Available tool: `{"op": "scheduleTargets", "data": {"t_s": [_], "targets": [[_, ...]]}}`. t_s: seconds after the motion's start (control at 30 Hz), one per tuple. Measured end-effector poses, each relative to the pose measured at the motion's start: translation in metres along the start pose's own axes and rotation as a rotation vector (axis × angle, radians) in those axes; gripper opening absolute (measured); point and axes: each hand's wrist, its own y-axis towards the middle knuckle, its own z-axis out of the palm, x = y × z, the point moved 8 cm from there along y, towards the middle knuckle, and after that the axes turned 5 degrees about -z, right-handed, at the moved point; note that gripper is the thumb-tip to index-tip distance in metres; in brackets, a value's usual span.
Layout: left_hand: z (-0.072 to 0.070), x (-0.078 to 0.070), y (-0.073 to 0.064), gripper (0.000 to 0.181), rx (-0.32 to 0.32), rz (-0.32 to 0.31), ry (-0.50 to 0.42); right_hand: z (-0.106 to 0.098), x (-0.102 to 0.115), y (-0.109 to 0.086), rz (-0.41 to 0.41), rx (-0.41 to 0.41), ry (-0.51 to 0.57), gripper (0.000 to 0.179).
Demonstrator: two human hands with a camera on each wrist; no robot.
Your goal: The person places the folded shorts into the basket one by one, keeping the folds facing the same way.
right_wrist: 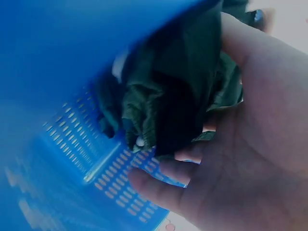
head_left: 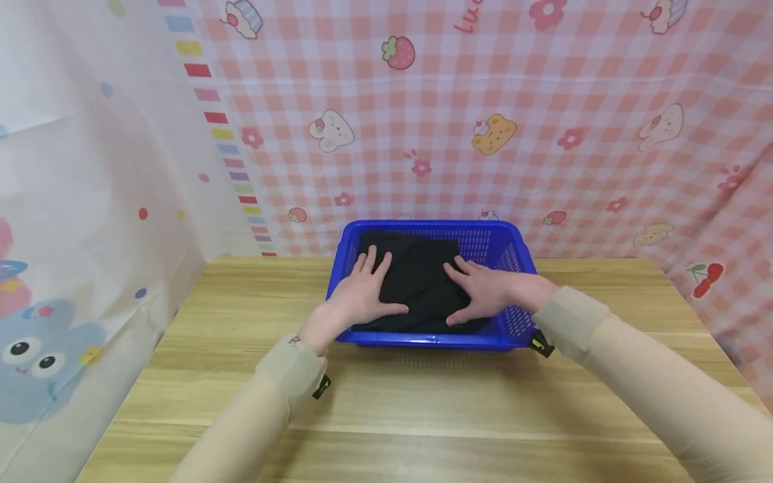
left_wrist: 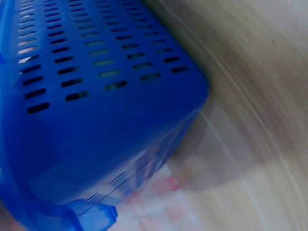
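A black folded cloth (head_left: 417, 268) lies in a blue plastic basket (head_left: 423, 341) with slotted walls. My left hand (head_left: 362, 292) rests on the cloth's left part, fingers spread and thumb pointing right. On the cloth's right side, my right hand (head_left: 486, 292) touches it with fingers apart. From the right wrist view, the right hand (right_wrist: 250, 139) reaches inside the basket beside bunched dark green-black fabric (right_wrist: 178, 86), its fingers fairly straight. The left wrist view holds only the basket's outer wall (left_wrist: 110, 115); the left hand's fingers are hidden there.
The basket stands on a wood-grain table (head_left: 423, 416) near its back edge. Behind hangs a pink checked curtain (head_left: 386, 134) with cartoon prints. A white printed curtain (head_left: 90, 168) hangs on the left. Black straps (head_left: 541, 343) hang at both wrists.
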Motion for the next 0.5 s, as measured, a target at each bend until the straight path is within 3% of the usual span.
{"op": "scheduleTargets", "data": {"t_s": [0.1,0.23,0.5], "targets": [[-0.006,-0.002,-0.005,0.110,-0.061,0.037,-0.021,0.001,-0.004,-0.011,-0.001,-0.033,0.003,0.108],[-0.015,0.000,-0.018,0.106,-0.143,0.070,-0.067,-0.003,-0.009,-0.028,-0.009,-0.147,0.002,0.104],[-0.036,0.022,-0.056,0.101,-0.268,0.071,-0.148,-0.013,-0.008,-0.064,-0.005,-0.390,-0.088,0.099]]}}
